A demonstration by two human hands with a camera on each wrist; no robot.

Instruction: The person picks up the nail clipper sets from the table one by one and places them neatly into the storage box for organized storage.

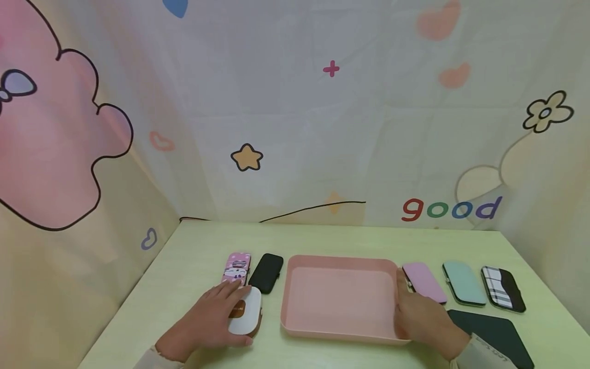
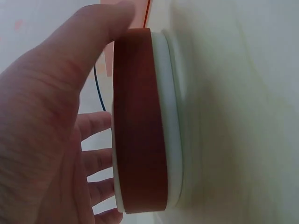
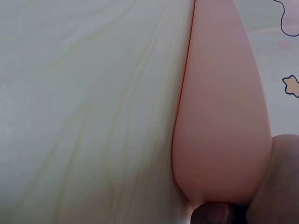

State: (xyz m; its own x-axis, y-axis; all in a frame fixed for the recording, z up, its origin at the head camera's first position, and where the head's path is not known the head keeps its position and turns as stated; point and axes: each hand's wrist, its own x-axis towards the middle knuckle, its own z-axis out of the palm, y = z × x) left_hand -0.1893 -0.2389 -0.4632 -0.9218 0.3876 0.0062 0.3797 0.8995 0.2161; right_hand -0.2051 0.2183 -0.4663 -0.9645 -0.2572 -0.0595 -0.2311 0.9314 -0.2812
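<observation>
Left hand [image 1: 214,315] grips white-and-brown case [image 1: 250,307], lower left of the frame: fingers spread over its far-left part, thumb along the near edge. Case lies flat on the table [image 1: 355,356], lid up, brown label [image 1: 237,309] facing the ceiling. Visible right edge runs up-down the head frame; brown side wall runs top to bottom in the left wrist view. Case sits right of the palm, between thumb and fingers.

Pink tray [image 1: 343,302], lower center: long axis left-right, open face up. Right hand [image 1: 421,318] is at its right end, touching the right wall, fingers together and pointing up-frame. Can't tell from these angles whether the thumb pinches the wall.

Around: pink patterned case [image 1: 237,266] just past the left fingertips, black case [image 1: 266,273] beside it, both tilted top-right. Right of tray: lilac case [image 1: 425,283], mint case [image 1: 464,283], plaid case [image 1: 503,288], tops leaning left; dark case [image 1: 490,335] below them.
</observation>
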